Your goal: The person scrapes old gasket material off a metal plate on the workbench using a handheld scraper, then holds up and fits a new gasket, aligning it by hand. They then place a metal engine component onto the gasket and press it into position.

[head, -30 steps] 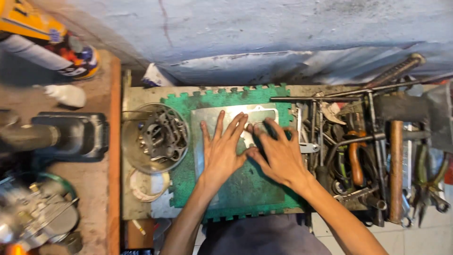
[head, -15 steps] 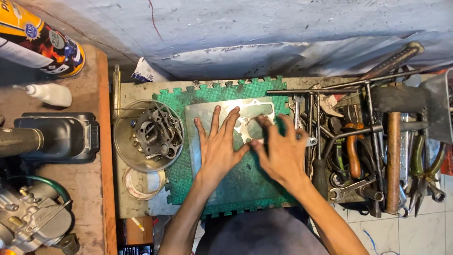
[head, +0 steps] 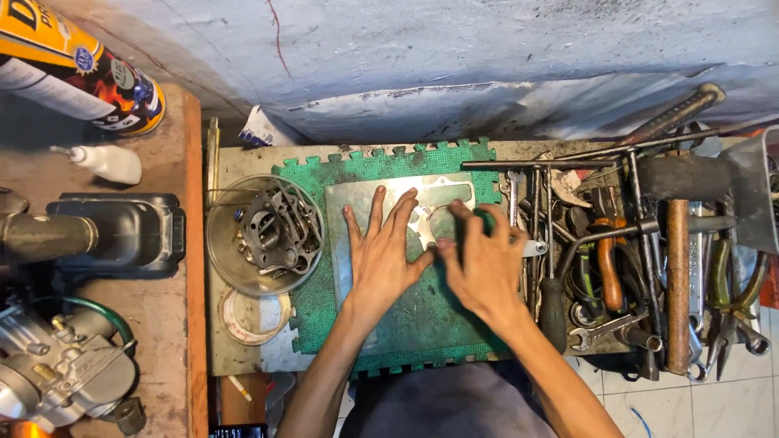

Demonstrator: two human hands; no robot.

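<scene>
Gasket (head: pixel 428 225) flat on glass plate (head: pixel 341 211) (over green mat (head: pixel 312 324)); left hand (head: pixel 381 255) spread, right hand (head: pixel 483 264) fingertips pressing gasket.

Left hand (head: pixel 380 258) and right hand (head: pixel 483 264) press flat on a thin gasket (head: pixel 430 223) — atop a glass pane (head: pixel 341 203) on green mat (head: pixel 300 324).

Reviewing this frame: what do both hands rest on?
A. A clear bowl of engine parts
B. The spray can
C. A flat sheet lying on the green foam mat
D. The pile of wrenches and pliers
C: the left hand and right hand lie spread, palms down, on the flat sheet that lies on the green foam mat.
</scene>
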